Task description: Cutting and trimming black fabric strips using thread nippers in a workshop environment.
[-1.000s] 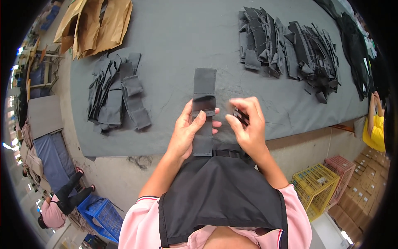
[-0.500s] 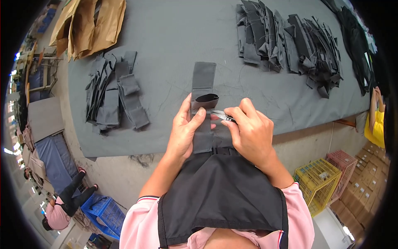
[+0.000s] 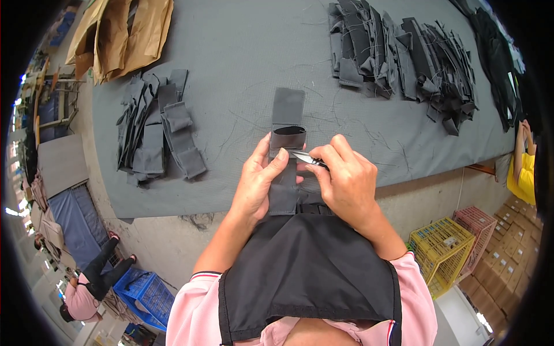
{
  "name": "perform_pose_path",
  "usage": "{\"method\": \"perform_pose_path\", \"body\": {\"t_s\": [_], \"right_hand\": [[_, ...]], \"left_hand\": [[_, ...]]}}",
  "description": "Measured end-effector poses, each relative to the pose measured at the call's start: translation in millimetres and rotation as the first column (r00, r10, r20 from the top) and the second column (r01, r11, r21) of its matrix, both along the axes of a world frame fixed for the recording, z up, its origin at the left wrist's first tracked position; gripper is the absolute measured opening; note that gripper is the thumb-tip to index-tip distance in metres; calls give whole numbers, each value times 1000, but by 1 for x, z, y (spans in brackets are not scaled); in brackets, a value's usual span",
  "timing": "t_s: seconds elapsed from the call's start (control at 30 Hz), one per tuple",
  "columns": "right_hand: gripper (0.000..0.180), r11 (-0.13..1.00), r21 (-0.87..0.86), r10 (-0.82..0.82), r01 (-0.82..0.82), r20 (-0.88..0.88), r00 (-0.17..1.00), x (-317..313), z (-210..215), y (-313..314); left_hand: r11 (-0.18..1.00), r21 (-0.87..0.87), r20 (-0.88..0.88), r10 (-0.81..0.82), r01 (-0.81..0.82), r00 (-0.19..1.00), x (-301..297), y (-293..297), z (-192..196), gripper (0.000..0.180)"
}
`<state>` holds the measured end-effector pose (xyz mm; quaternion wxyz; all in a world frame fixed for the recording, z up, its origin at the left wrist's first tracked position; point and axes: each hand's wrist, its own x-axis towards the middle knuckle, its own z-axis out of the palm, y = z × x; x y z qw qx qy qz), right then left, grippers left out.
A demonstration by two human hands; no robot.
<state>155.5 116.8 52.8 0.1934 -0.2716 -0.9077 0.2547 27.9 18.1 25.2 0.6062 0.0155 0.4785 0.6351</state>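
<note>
Gripping a long, flat strip of dark-grey woven fabric [image 3: 288, 106] with the left hand [image 3: 257, 179], thumb pressed on the front and fingers curled behind. Held up over the near side of a broad table covered in grey cloth [image 3: 242, 57], one end pointing away, the other hanging toward a black fabric apron [image 3: 311, 259]. With the right hand [image 3: 351, 179], closed around small snips with pointed metal blades and black handles [image 3: 309, 160], tips at the strip's right edge just beside the left thumb; impossible to tell whether touching cloth or thread.

Likely light and soft in handling, limp along the plain lengths, a little stiffer at the folded layers around the gaping pocket [image 3: 288, 140]. Probably not slippery, judging by the matt weave, and hard to harm by squeezing, yet easy to nick with a blade. Best taken in a flat pinch across the layered part just below the pocket, thumb on top, fingers beneath as backing; apt to droop or twist if taken by one end alone. Much the same to be expected of the dark-grey fabric strips stacked at left [image 3: 153, 153] and of the thread-trailing dark-grey heap at right [image 3: 369, 55].
</note>
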Motion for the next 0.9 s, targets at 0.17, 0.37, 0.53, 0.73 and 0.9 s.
{"method": "perform_pose_path", "body": {"t_s": [0.17, 0.37, 0.53, 0.73, 0.9], "right_hand": [[14, 968, -239, -94, 73, -80, 992, 5, -5, 1], [16, 952, -303, 7, -43, -120, 993, -3, -3, 8], [13, 707, -702, 8, -84, -111, 994, -6, -25, 25], [20, 941, -272, 163, -201, -154, 974, 3, -7, 22], [23, 954, -127, 238, -270, -219, 946, 6, 0, 19]], "left_hand": [[1000, -21, 2, 6, -6, 1000, -1, 0, 4, 41], [986, -63, -110, -160, 154, 981, -5, -6, 3, 33], [966, -112, -226, -254, 234, 941, -12, -9, 9, 27], [943, -134, -214, -329, 306, 920, -17, -11, 12, 30], [932, -158, -281, -358, 325, 890, -16, -9, 14, 29]]}}
